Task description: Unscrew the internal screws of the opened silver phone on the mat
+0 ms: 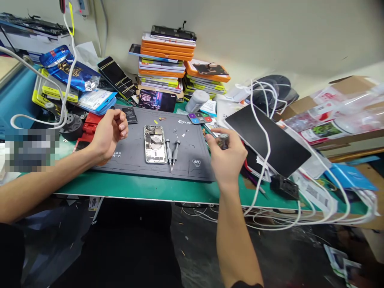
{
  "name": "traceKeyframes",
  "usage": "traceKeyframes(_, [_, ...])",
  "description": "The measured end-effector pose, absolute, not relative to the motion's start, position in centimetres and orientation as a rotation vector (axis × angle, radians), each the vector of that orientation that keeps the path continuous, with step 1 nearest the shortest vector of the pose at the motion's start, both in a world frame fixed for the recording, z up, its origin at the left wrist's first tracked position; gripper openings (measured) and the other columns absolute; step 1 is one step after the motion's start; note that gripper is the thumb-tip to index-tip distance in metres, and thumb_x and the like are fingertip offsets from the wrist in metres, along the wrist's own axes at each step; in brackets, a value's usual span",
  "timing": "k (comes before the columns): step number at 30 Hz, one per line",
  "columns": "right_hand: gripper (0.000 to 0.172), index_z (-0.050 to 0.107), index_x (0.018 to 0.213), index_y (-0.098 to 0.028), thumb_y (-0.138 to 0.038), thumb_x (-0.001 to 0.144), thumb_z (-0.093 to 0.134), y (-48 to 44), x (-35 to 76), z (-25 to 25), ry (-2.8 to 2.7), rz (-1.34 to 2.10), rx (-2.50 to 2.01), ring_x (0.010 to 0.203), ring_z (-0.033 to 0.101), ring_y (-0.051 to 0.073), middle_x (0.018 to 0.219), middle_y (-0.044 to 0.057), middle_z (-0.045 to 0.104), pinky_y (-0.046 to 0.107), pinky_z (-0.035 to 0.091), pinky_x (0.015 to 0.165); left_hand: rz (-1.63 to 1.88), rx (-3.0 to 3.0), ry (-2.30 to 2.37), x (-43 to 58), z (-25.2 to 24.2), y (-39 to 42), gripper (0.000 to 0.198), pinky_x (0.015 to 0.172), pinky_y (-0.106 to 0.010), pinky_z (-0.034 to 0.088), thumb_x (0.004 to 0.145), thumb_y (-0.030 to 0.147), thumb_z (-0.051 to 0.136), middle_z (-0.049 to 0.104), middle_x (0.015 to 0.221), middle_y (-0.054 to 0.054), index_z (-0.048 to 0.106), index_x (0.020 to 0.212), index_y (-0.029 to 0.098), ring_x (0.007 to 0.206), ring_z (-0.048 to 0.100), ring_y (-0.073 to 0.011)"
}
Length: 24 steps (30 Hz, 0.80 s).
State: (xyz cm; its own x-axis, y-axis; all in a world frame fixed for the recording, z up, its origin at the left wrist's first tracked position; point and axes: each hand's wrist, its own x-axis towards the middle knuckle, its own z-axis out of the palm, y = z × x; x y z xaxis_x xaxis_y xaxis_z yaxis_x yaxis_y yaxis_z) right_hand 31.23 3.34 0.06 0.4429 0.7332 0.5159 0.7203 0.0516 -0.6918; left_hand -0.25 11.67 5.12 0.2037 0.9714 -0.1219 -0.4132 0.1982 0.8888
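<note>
An opened phone (155, 145) lies on the grey work mat (138, 164), its inner parts facing up. Two screwdrivers (172, 154) rest side by side just right of it. My left hand (110, 134) is above the mat's left part with curled fingers; what they hold, if anything, is hidden. Over the mat's right edge, my right hand (226, 154) is closed around a small dark cylindrical object (223, 141), perhaps a tool handle. A black battery (130, 115) lies near the mat's back left corner, and small loose parts (176, 134) are scattered right of the opened phone.
Stacked boxes (166, 52) stand behind the mat, with a lit phone (157, 100) before them. A white bottle (197, 101) is at the back. White cables (264, 140) loop across the right side near a black panel (267, 140). A red holder (90, 124) sits left.
</note>
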Motion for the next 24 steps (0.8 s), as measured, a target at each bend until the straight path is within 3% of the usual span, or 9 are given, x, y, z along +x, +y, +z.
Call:
traceKeyframes(3, [0.049, 0.056, 0.146, -0.031, -0.035, 0.098, 0.062, 4.2, 31.6, 0.6, -1.234, 0.389, -1.42, 0.079, 0.065, 0.019, 0.097, 0.003, 0.069, 0.034, 0.054, 0.067, 1.09, 0.888, 0.874, -0.2, 4.8, 11.6, 0.033, 0.049, -0.021, 0.036, 0.102, 0.029, 0.05, 0.04, 0.061, 0.005, 0.049, 0.07, 0.022, 0.049, 0.037, -0.0099])
traceKeyframes(7, [0.063, 0.038, 0.159, -0.034, -0.026, 0.099, 0.054, 5.6, 30.6, 0.3, -1.286, 0.486, -1.274, 0.093, 0.074, 0.021, 0.112, 0.007, 0.069, 0.038, 0.064, 0.077, 0.861, 1.237, 0.948, -0.3, 4.0, 11.1, 0.023, 0.052, -0.023, 0.037, 0.099, 0.035, 0.058, 0.06, 0.073, 0.0, 0.065, 0.085, 0.019, 0.056, 0.051, -0.0116])
traceKeyframes(9, [0.059, 0.042, 0.156, -0.032, -0.028, 0.099, 0.058, 5.6, 29.6, 0.0, -1.353, 0.425, -1.302, 0.094, 0.075, 0.021, 0.113, 0.007, 0.07, 0.043, 0.067, 0.084, 0.729, 1.635, 0.952, -0.4, 3.4, 10.6, 0.021, 0.059, -0.025, 0.041, 0.098, 0.04, 0.065, 0.071, 0.087, -0.003, 0.073, 0.1, 0.02, 0.067, 0.06, -0.0149])
traceKeyframes(12, [0.047, 0.053, 0.149, -0.026, -0.033, 0.103, 0.058, 5.0, 28.6, -0.1, -1.574, 0.254, -1.464, 0.097, 0.076, 0.023, 0.112, 0.009, 0.075, 0.045, 0.066, 0.088, 0.672, 2.327, 0.913, -0.6, 2.4, 10.2, 0.019, 0.077, -0.031, 0.047, 0.102, 0.033, 0.063, 0.075, 0.103, -0.006, 0.076, 0.11, 0.021, 0.086, 0.066, -0.0201])
traceKeyframes(16, [0.041, 0.061, 0.142, -0.024, -0.039, 0.105, 0.057, 4.6, 28.0, 0.7, -1.78, -0.082, -1.572, 0.078, 0.071, 0.021, 0.103, 0.009, 0.077, 0.04, 0.061, 0.073, 0.594, 2.819, 0.894, -0.9, 1.4, 10.2, 0.023, 0.086, -0.037, 0.047, 0.109, 0.026, 0.054, 0.074, 0.11, -0.01, 0.075, 0.116, 0.019, 0.099, 0.067, -0.0253])
traceKeyframes(18, [0.041, 0.055, 0.147, -0.027, -0.038, 0.107, 0.053, 4.8, 27.2, 1.3, -1.719, 0.04, -1.444, 0.069, 0.066, 0.018, 0.104, 0.007, 0.076, 0.038, 0.059, 0.066, 0.566, 2.911, 0.865, -1.0, 1.2, 10.3, 0.025, 0.086, -0.038, 0.047, 0.112, 0.027, 0.051, 0.074, 0.111, -0.011, 0.074, 0.117, 0.018, 0.098, 0.067, -0.0253])
traceKeyframes(21, [0.054, 0.035, 0.16, -0.035, -0.04, 0.109, 0.05, 5.4, 25.2, 1.3, -1.642, 0.329, -1.239, 0.072, 0.068, 0.02, 0.103, 0.006, 0.074, 0.038, 0.06, 0.059, 0.527, 2.974, 0.749, -0.9, 1.1, 10.1, 0.026, 0.088, -0.038, 0.047, 0.113, 0.037, 0.055, 0.073, 0.115, -0.011, 0.073, 0.118, 0.018, 0.097, 0.065, -0.0249])
traceKeyframes(24, [0.05, 0.036, 0.158, -0.034, -0.042, 0.11, 0.049, 5.6, 23.3, 0.2, -1.681, 0.417, -1.137, 0.069, 0.066, 0.017, 0.109, 0.006, 0.075, 0.037, 0.062, 0.06, 0.47, 3.005, 0.683, -0.7, 1.1, 9.7, 0.038, 0.087, -0.038, 0.046, 0.104, 0.054, 0.07, 0.072, 0.118, -0.01, 0.072, 0.119, 0.019, 0.096, 0.065, -0.0258])
